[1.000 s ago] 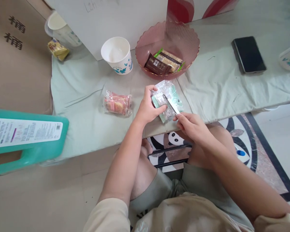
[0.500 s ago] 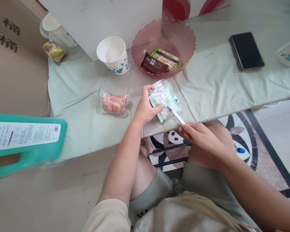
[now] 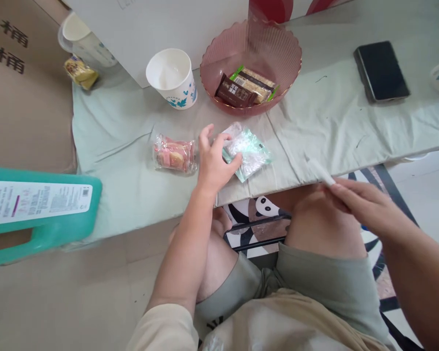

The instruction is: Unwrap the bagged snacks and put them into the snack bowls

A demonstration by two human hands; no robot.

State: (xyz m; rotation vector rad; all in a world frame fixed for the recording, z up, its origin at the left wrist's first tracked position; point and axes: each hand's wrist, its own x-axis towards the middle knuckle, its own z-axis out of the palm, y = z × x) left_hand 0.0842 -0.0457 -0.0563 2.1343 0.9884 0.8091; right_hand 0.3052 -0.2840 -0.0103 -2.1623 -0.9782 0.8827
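My right hand (image 3: pixel 364 202) is closed around the end of a slim, white, knife-like tool (image 3: pixel 321 170), whose blurred tip points up and left over the front of the table. At the left edge of a crumpled clear-and-green plastic wrapper (image 3: pixel 249 151) is my left hand (image 3: pixel 217 158), fingers curved and spread apart. Its thumb and a fingertip are at the wrapper, and whether they press on it I cannot tell. Left of that hand lies a clear packet of pink-wrapped snacks (image 3: pixel 174 155).
Behind the wrapper stands a pink ribbed bowl (image 3: pixel 285 87) with several packaged snacks, beside a paper cup (image 3: pixel 171 80). A black phone (image 3: pixel 382 72) lies at right. A yellow packet (image 3: pixel 80 73) and another cup (image 3: pixel 89 41) sit back left. A green jug (image 3: pixel 64 239) is at left.
My right hand has drawn the tool away from the wrapper, to the right. My left hand has loosened, its fingers spreading and shifting slightly left.
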